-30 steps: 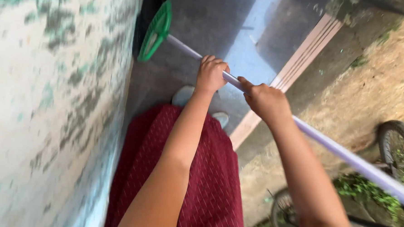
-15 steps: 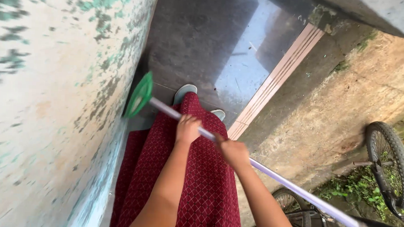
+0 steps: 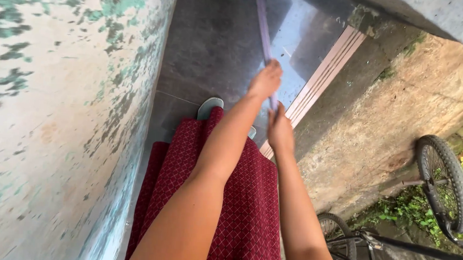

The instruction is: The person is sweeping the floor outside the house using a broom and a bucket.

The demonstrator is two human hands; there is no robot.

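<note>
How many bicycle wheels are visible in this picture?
2. One bicycle wheel is at the right edge, above the green weeds. The other wheel is lower, near the bottom, partly behind the right forearm. More wheels may be hidden outside the view.

Pale lilac pole (image 3: 263, 30) — slim, blurred, pointing away over floor.

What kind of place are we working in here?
Likely an outdoor porch or walkway beside a house: a weathered wall with peeling green paint, a wet dark tiled floor, and a bicycle parked by weeds below the step.
</note>
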